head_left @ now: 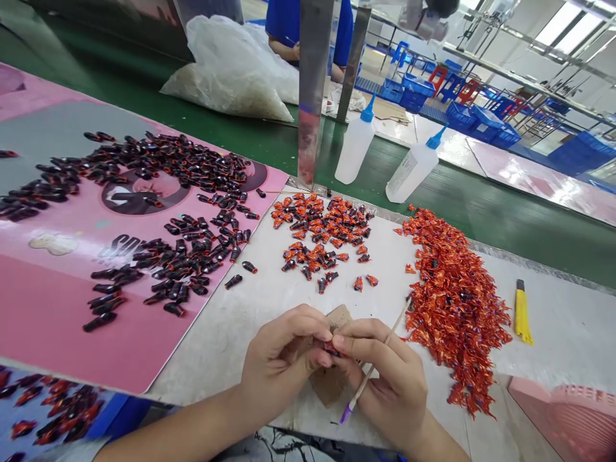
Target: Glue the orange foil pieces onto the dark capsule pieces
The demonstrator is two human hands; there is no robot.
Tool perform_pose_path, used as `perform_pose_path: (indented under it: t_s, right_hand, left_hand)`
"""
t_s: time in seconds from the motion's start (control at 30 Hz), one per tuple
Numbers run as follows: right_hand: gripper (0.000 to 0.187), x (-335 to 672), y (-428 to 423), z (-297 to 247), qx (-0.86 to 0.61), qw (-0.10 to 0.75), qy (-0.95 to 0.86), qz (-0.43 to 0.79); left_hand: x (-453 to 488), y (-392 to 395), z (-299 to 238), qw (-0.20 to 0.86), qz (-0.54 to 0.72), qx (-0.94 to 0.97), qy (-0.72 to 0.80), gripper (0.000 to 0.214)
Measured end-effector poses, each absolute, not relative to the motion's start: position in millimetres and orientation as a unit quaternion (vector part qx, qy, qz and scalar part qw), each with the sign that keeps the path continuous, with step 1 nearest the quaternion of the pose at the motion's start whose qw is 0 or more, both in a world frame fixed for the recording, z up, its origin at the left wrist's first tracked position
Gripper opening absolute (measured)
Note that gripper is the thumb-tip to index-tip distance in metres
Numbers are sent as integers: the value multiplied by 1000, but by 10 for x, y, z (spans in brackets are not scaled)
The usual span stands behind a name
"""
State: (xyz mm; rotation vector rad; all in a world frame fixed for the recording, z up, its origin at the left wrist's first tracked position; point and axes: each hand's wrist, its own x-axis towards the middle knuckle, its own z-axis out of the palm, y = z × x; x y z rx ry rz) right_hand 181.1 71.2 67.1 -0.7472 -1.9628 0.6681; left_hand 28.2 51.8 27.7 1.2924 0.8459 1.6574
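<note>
My left hand (276, 362) and my right hand (397, 378) meet above the near edge of the worktable. Their fingertips pinch one small dark-and-red piece (331, 348), mostly hidden by the fingers. A thin pale stick with a purple tip (375, 366) also rests in my right hand, slanting across its fingers. Beneath the hands lies a flat brown block (330, 388), partly covered by them. Just beyond are scattered small orange-and-black pieces (322, 221). To the right spreads a large heap of shiny orange pieces (452, 289).
Many black pieces with orange ends (178, 256) lie on a pink board (129, 356) at left. Two white squeeze bottles (355, 151) stand behind a metal post (312, 96). A yellow cutter (521, 311) and pink fan-like housing (572, 410) are at right. A person (283, 32) sits opposite.
</note>
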Motion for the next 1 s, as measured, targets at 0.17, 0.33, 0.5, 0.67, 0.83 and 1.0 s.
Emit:
perform_pose_path:
  t_s: [0.17,0.33,0.5,0.67,0.83,1.0]
  right_hand:
    - [21,1816,704,667,-302,464,-791,261]
    - [20,1820,703,640,-283,444,-820,222]
    - [29,1835,707,642,-305,425,-820,231]
    - [32,1836,711,659,-341,421,-790,287]
    - [25,1807,711,670,-331,418,-771,349]
    - [30,1802,687,648,-333,418,-776,334]
  left_hand:
    - [275,501,259,427,651,526,342,31]
    - [256,493,285,438,590,571,366,37]
    - [244,484,306,441,596,558,371,30]
    - [250,472,297,430,596,573,363,23]
    - [280,469,267,367,603,623,339,16]
    - [297,492,249,272,605,675,322,15]
